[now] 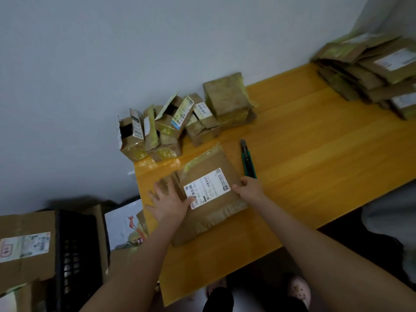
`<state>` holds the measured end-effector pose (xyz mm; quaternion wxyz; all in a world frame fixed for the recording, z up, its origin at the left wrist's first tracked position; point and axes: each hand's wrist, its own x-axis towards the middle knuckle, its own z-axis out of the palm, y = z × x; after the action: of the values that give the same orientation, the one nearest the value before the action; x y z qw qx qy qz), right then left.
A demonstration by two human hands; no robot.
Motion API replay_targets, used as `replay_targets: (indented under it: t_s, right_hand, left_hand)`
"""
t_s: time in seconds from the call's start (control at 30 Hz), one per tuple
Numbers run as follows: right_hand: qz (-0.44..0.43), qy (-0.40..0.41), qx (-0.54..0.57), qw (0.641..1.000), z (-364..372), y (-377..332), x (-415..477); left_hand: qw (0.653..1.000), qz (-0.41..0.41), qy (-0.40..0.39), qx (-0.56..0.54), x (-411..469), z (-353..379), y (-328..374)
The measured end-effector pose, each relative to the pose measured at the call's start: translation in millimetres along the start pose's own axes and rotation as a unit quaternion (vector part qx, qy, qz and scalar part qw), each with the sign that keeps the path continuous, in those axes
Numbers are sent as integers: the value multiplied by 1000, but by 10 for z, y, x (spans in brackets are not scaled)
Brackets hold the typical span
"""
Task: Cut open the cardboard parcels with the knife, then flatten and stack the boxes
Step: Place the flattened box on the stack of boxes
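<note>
A flat brown cardboard parcel [209, 163] with a white shipping label lies on the yellow table [315, 136] near its left end. My left hand [167, 202] rests palm down, fingers spread, on the parcel's left part. My right hand [248, 186] grips the parcel's right edge with curled fingers. The green utility knife [247, 159] lies on the table just right of the parcel, its near end touching my right hand's knuckles. No hand holds the knife.
Several small taped boxes [180, 122], some cut open, crowd the table's far left against the wall. A stack of flattened boxes [371, 70] sits at the far right. A cardboard box [24, 246] and a black crate [76, 255] stand on the floor at left.
</note>
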<state>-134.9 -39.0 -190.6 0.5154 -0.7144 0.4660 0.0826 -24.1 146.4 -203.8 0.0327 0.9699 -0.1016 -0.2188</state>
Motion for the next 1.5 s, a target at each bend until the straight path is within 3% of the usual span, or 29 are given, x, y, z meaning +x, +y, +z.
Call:
replay_targets:
  t_s: [0.13,0.23,0.47,0.63,0.9,1.3,1.43,1.5]
  right_hand:
    - [-35,37,23,998,-767,87,56]
    - [-42,67,46,996,-1460,285,136]
    - [-56,110,70,990,-3201,953,146]
    - [-63,140,5,988,-4213,1210,302]
    - [-41,190,-84,977,-5220,1126,1116]
    - [-18,262,-106,959,-6851,831,2351]
    - [-68,306,-198,929,-7048,785,2506]
    - [-122,284,-252,917,-7048,798,2566]
  left_hand:
    - [986,-51,22,-156,-73,-126,574]
    - [968,-73,-15,-240,-146,-109,1217]
    - [941,-31,-49,-332,-800,59,2904]
    - [930,-16,-59,-363,-1059,133,3872]
    - [905,31,-49,-422,-762,-89,5190]
    - [846,63,-94,-520,-19,-405,7178]
    - [833,39,-84,-546,90,-339,7708]
    - [840,17,-74,-537,99,-254,7934]
